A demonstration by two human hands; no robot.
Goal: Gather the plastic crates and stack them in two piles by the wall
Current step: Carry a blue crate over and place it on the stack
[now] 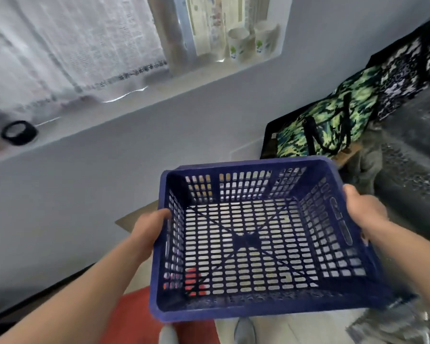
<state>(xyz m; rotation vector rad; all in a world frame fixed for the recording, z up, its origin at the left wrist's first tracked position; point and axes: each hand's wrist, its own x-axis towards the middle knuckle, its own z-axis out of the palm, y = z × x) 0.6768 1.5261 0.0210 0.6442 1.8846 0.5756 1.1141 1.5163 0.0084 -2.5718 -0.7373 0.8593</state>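
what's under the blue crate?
Through the slotted base of the blue crate: pale floor and a corner of the red mat. The left hand and right hand grip its sides. The lattice blurs anything else beneath.

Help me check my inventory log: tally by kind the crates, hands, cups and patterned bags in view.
Blue crate: 1
Hands gripping it: 2, left hand and right hand
Cups: 2
Patterned bags: 2, green bag and black-and-white bag
Total: 7
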